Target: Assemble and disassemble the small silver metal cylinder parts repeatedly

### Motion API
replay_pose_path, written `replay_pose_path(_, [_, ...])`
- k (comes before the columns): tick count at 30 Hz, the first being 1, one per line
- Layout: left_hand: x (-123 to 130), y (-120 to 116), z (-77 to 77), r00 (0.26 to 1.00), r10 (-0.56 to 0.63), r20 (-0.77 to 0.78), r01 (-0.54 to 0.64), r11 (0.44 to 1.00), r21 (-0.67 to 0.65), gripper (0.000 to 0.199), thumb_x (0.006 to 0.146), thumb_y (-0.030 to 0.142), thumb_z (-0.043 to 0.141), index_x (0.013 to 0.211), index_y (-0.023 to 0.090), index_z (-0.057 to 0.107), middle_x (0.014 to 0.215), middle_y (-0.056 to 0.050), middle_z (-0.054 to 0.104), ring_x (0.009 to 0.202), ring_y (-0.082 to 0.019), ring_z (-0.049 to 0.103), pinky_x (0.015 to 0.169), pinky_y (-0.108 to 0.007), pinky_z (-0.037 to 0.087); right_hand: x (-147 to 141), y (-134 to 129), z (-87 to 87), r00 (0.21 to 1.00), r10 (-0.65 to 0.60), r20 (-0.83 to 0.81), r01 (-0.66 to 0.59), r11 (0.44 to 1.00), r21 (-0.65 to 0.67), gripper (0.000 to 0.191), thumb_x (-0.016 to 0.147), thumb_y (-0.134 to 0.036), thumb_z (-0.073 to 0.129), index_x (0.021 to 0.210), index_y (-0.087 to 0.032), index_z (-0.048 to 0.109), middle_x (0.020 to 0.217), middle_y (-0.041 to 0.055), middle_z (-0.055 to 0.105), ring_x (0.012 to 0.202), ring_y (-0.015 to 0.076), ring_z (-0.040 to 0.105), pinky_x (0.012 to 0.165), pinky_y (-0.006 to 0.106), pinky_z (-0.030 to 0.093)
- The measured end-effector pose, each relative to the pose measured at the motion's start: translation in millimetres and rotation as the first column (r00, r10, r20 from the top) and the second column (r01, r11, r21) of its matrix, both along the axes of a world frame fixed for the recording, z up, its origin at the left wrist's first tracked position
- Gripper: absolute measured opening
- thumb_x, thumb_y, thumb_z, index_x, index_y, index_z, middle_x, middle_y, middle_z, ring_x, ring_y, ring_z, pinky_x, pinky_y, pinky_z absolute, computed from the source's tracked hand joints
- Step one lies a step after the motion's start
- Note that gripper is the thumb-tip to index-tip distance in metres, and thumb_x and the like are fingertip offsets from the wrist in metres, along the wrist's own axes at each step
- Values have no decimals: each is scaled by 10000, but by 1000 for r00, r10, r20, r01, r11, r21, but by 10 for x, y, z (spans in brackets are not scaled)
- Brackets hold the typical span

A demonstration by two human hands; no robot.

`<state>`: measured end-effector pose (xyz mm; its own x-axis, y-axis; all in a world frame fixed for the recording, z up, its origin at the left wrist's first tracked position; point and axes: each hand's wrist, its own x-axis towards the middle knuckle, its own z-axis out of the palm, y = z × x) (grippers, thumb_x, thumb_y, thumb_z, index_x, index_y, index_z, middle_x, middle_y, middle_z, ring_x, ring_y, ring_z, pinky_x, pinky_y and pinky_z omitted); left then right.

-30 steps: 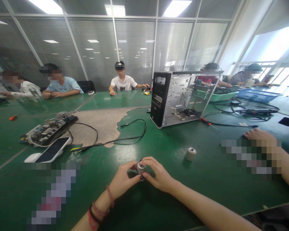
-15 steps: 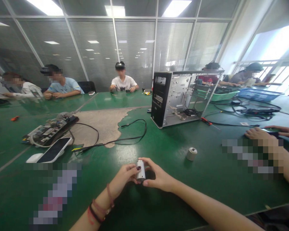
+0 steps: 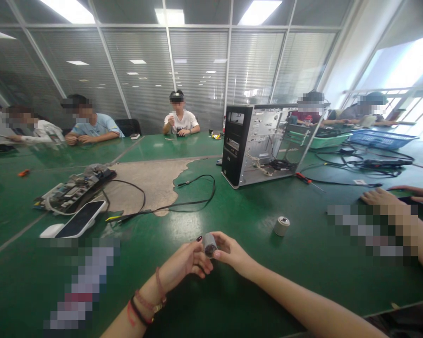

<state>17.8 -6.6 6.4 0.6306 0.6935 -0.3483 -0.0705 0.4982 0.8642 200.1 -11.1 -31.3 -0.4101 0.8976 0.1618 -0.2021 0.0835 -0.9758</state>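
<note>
A grey metal cylinder (image 3: 209,244) is tilted so that its dark, recessed end faces me. The thumb and fingers of my right hand (image 3: 231,253) grip it from the right side. On its left is my left hand (image 3: 188,259), fingers loosely curled and apart, with the thumb close to the cylinder's edge; whether it touches is hard to tell. Farther right, a short pale cylinder (image 3: 282,226) with a metal fitting on top stands upright on the green table (image 3: 246,300).
An open computer case (image 3: 234,145) stands beyond my hands, a red screwdriver (image 3: 303,178) beside it. Black cable (image 3: 197,203), a phone (image 3: 82,219) and a circuit assembly (image 3: 75,188) lie leftward. Another person's hand (image 3: 380,199) rests at right. Baskets (image 3: 382,139) and co-workers are farther back.
The metal cylinder has turned from upright to tilted, its end now toward me. My left hand's fingers have loosened from it and dropped lower. My right hand keeps its grip.
</note>
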Motion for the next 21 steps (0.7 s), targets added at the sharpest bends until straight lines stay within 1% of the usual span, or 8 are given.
replay_pose_path(5, [14,-1,4,1000,-9,11,9,1000,-12,458,817,549,498,852,98,570,694,-82,657,607,-146,614,580,-248,453,2,30,-43,999,-18,-39,18,1000,-24,561,666,-533,704,1071,-178,547,1017,76,625,971,214,584,882,378,434])
replay_pose_path(11, [18,20,-14,1000,-5,16,5,1000,-24,440,821,524,510,825,89,581,688,-88,656,607,-149,618,602,-264,459,14,24,13,999,-7,-36,5,998,-56,554,673,-546,690,1071,-179,570,990,68,638,941,207,588,828,347,456])
replay_pose_path(14, [12,23,-25,999,-28,28,28,1000,-7,429,834,499,502,873,83,598,699,-86,657,616,-147,620,610,-260,460,22,16,44,999,0,-40,-3,996,-84,536,701,-556,660,1066,-170,588,957,69,646,890,196,593,790,332,463])
replay_pose_path(18, [8,20,-29,999,-38,32,38,999,-2,417,841,485,496,904,85,595,699,-81,655,616,-144,620,616,-256,459,17,5,56,996,15,-88,-26,991,-135,528,725,-551,642,1058,-143,605,923,74,648,816,173,596,784,332,458])
replay_pose_path(21, [6,17,-26,999,-33,25,33,999,-1,426,833,492,505,913,84,597,702,-80,653,617,-148,620,617,-263,460,2,3,43,994,3,-108,-19,988,-154,522,715,-535,664,1057,-146,594,935,75,646,832,173,598,792,332,454])
